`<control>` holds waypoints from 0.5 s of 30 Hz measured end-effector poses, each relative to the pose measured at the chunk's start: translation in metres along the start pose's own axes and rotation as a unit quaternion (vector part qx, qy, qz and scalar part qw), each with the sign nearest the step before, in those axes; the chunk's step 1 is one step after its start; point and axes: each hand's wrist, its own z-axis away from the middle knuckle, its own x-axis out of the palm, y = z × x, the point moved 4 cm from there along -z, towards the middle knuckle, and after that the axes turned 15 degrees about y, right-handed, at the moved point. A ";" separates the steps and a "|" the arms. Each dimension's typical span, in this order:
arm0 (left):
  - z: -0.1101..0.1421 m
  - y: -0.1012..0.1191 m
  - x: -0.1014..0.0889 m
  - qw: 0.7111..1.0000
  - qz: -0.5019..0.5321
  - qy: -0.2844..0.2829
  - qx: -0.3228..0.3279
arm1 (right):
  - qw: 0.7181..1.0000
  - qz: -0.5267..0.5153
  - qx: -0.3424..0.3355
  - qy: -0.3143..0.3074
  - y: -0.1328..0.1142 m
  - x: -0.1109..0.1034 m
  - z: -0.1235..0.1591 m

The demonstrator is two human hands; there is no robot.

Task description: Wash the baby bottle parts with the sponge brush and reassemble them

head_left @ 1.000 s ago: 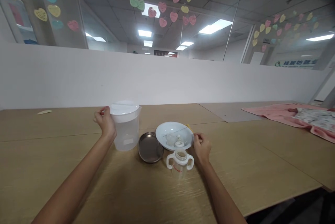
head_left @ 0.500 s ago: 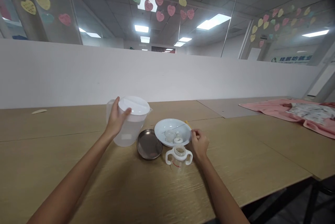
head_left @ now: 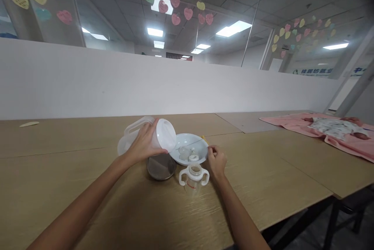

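Tipped to the right, a translucent pitcher (head_left: 124, 144) with a white lid is gripped by my left hand (head_left: 144, 141); its lid end faces a white bowl (head_left: 181, 139). My right hand (head_left: 217, 161) is closed at the bowl's right rim, fingertips pinching the edge. In the bowl lie small bottle parts, among them a white ring (head_left: 193, 158) and a clear rounded piece, plus a thin stick with a yellow end (head_left: 204, 138). A two-handled baby bottle (head_left: 193, 182) stands upright and uncapped in front of the bowl. Left of it is a shallow metal dish (head_left: 161, 167), partly under the pitcher.
A pink blanket (head_left: 284, 122) with a baby doll in patterned clothing (head_left: 333, 126) lies on the table's far right. A flat pale piece (head_left: 29, 124) rests at the far left. A white wall (head_left: 175, 90) with glass above bounds the table's back edge.
My left hand has tilted the pitcher from upright to lying rightward, its lid now beside the bowl. My right hand stays at the bowl's rim. The view has shifted slightly right.
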 end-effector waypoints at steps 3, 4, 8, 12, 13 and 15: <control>0.000 -0.004 0.007 0.999 -0.029 -0.007 0.018 | 1.000 0.001 0.001 -0.005 -0.001 0.001 -0.001; 0.000 -0.005 0.009 0.999 -0.039 -0.010 0.025 | 1.000 0.000 0.003 -0.007 -0.001 0.001 -0.001; 0.002 -0.006 0.012 0.995 -0.083 -0.007 0.063 | 1.000 -0.003 -0.003 -0.006 -0.004 0.002 -0.002; 0.003 -0.003 0.010 0.988 -0.111 0.004 0.105 | 1.000 0.003 -0.007 -0.006 -0.005 0.002 -0.002; 0.003 -0.002 0.008 0.987 -0.113 0.002 0.112 | 1.000 0.006 -0.005 -0.008 -0.005 0.002 -0.002; 0.003 -0.001 0.005 0.987 -0.110 -0.004 0.121 | 1.000 0.007 -0.002 -0.012 -0.004 0.003 -0.001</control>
